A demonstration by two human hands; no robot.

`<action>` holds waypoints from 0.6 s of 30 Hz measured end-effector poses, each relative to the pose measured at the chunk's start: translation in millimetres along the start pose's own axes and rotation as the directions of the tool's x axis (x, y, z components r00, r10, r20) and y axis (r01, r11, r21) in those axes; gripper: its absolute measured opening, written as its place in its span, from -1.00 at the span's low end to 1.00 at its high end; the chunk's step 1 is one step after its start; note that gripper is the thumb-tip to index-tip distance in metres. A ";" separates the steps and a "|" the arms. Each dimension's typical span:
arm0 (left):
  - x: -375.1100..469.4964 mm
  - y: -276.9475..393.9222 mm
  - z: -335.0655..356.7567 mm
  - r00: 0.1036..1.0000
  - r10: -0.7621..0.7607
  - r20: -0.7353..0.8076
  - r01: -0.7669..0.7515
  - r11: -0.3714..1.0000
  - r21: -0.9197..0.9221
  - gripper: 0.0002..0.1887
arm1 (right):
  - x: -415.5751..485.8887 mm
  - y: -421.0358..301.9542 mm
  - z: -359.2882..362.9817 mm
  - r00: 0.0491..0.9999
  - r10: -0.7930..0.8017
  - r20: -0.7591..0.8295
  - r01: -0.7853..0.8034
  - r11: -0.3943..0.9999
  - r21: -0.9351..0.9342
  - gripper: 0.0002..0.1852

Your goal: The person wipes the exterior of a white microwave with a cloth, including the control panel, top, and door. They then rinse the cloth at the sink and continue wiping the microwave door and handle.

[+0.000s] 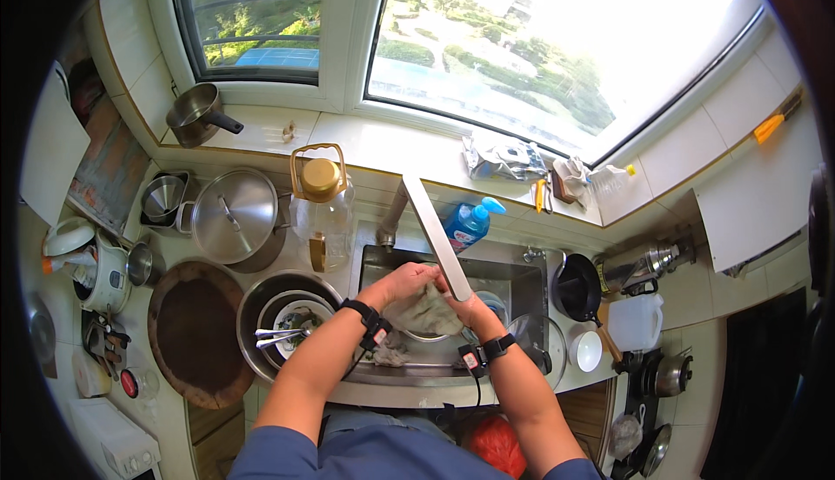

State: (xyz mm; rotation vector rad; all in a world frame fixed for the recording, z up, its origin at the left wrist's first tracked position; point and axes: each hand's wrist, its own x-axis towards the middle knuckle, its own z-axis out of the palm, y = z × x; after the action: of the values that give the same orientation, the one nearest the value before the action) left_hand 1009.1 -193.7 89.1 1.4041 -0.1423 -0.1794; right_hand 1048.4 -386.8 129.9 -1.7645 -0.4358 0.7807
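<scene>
Over the stainless steel sink [531,284], my left hand [411,281] and my right hand [466,307] hold a pale, wet-looking cloth [424,310] between them. The flat faucet spout [434,235] crosses in front of my fingers and hides part of both grips. Below the cloth, the rim of a bowl [430,336] shows; the cloth covers most of it. To the right of my right hand, part of a glass-like dish [492,307] is visible in the basin. A second crumpled cloth [390,353] lies at the sink's front edge.
Behind the sink stands a blue pump bottle [466,225]. Left are a steel basin [246,333] holding bowls and spoons, a round wooden board [244,375], a lidded pot [228,219] and a glass jug [333,219]. A glass lid [558,343], white bowl [586,351] and frying pan [578,284] sit right.
</scene>
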 end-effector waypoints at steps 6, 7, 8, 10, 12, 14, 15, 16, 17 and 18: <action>-5.0 -8.6 -3.2 0.999 0.019 0.034 -0.027 0.966 0.259 -0.66 | -16.1 -11.3 -33.2 0.976 0.193 0.104 -0.186 0.980 -0.076 -0.66; -3.6 6.1 6.2 0.999 -0.003 0.032 -0.005 0.971 0.241 -0.69 | -21.5 -3.0 -40.1 0.980 0.182 0.086 -0.172 0.979 -0.110 -0.66; -4.5 20.9 17.0 0.999 -0.024 0.030 0.016 0.975 0.223 -0.70 | -26.7 5.1 -46.8 0.983 0.170 0.069 -0.158 0.977 -0.146 -0.66; -10.8 37.3 24.2 1.000 -0.013 0.015 0.008 0.947 0.321 -0.68 | -31.8 2.3 -49.9 0.988 0.151 0.043 -0.136 0.958 -0.253 -0.67; -12.0 29.9 22.3 1.000 0.018 0.001 -0.016 0.893 0.450 -0.71 | -39.6 -4.9 -53.2 0.990 0.142 -0.001 -0.131 0.910 -0.393 -0.69; -15.7 23.6 15.6 0.999 0.021 -0.027 -0.003 0.835 0.551 -0.71 | -45.8 -14.0 -52.5 0.998 -0.005 -0.055 -0.024 0.853 -0.521 -0.70; -16.0 23.8 12.4 0.999 0.010 -0.043 0.017 0.810 0.586 -0.71 | -49.3 -17.4 -52.7 0.994 -0.078 -0.079 0.018 0.812 -0.583 -0.71; -16.7 23.8 10.8 0.998 0.000 -0.061 0.038 0.784 0.619 -0.71 | -50.9 -21.1 -51.9 0.996 -0.044 -0.078 -0.011 0.806 -0.592 -0.69; -18.4 22.2 11.8 0.994 0.060 -0.087 0.004 0.801 0.599 -0.71 | -51.0 -24.8 -50.5 0.997 -0.009 -0.076 -0.038 0.799 -0.601 -0.68; -17.2 24.6 16.1 0.986 0.126 -0.107 -0.041 0.815 0.578 -0.71 | -51.6 -27.8 -51.8 0.996 0.023 -0.082 -0.068 0.788 -0.612 -0.67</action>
State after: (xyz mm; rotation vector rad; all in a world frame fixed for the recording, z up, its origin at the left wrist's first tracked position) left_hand 990.0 -201.9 116.1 2.0097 -0.1470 0.0477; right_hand 1049.9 -446.7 180.2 -2.4149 -0.6552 0.6422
